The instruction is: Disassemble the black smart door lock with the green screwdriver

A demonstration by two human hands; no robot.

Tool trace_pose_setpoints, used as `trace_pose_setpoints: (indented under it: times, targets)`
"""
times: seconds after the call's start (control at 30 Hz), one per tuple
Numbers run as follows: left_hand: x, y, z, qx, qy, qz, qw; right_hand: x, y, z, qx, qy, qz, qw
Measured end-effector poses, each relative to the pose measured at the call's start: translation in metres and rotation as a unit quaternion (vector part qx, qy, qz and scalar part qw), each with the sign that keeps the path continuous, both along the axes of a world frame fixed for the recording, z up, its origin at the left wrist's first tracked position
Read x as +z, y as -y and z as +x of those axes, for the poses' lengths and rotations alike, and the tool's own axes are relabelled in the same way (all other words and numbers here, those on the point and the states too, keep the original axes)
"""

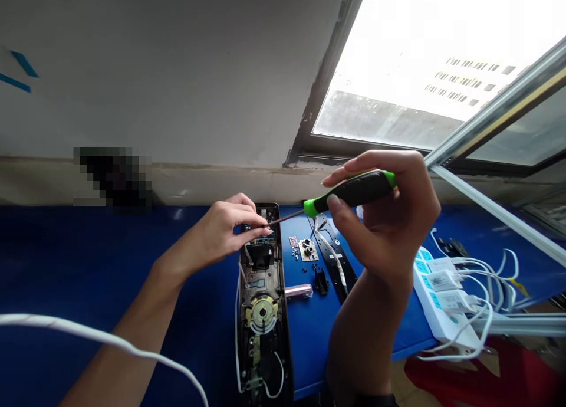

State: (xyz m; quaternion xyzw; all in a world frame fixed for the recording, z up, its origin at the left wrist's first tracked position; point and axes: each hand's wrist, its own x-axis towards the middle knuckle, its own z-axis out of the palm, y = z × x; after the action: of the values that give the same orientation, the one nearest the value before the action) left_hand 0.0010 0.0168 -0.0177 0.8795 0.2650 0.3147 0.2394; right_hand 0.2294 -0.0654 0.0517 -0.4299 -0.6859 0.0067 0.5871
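Opened device [268, 279] on blue table [201, 318]

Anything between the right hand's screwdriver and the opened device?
Yes: the left hand, pinching the screwdriver near its tip, in front of the opened device's circuit board. Tip hidden; contact can't be told. Nothing else visible intervenes.

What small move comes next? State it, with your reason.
I'd probably tilt the screwdriver more upright, aiming into the open casing: the right hand holds it slanted, well off vertical, while the left hand pinches its tip end above that casing.
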Motion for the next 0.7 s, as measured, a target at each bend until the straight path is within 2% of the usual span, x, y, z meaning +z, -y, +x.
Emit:
trace_pose_setpoints:
  times: [0.17,0.33,0.43,0.57,0.7]
  targets:
    - [0.004,0.010,0.012,-0.012,-0.056,-0.026,0.998,0.006,0.017,0.025,0.012,0.011,-0.023,1.000]
    - [0.005,0.021,0.021,-0.038,-0.072,-0.004,0.997,0.012,0.030,0.056,0.055,0.087,-0.129,0.986]
    - [0.007,0.029,0.031,-0.054,-0.094,-0.007,0.994,0.012,0.031,0.070,0.056,0.126,-0.177,0.975]
    - [0.014,0.035,0.056,-0.081,-0.155,-0.005,0.985,0.008,0.032,0.082,0.043,0.144,-0.223,0.963]
    - [0.018,0.027,0.094,-0.122,-0.214,0.009,0.969,0.003,0.031,0.092,0.025,0.136,-0.265,0.954]
